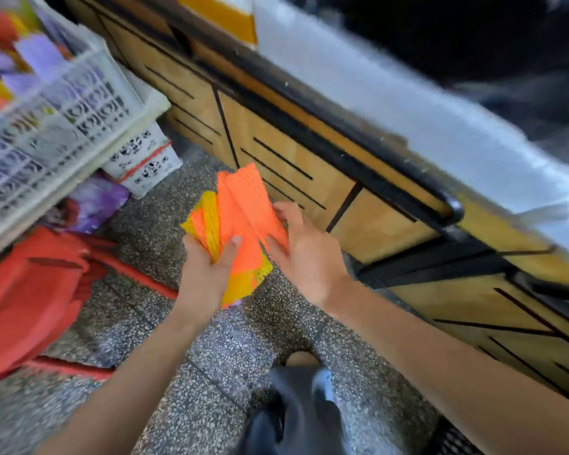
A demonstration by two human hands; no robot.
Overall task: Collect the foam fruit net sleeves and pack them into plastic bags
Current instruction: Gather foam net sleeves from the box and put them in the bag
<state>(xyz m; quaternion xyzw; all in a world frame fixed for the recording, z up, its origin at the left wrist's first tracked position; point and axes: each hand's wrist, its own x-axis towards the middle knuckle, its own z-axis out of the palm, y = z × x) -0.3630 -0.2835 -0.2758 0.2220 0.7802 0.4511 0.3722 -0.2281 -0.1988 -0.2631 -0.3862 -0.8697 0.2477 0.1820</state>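
From my station I see both hands together in front of the body, above the speckled grey terrazzo floor. The left hand grips a stack of flat orange and yellow foam net sleeves from below, with its thumb laid across the top sheet. The right hand meets the stack at its right edge and appears to pinch it, thumb on top and fingers behind.

The sleeves are fanned, with yellow ones poking out at the left and at the bottom, so I judge that squaring the bundle is the step in hand. To do it well I would hold the left grip firm but not crushing, since foam net probably springs and slides. I would use the right hand to tap the loose edges flush before any bagging.

More sleeves in purple, yellow and orange sit in the white perforated plastic basket at the left. I cannot make out a plastic bag for certain. The crumpled red shape at lower left is too blurred to name.
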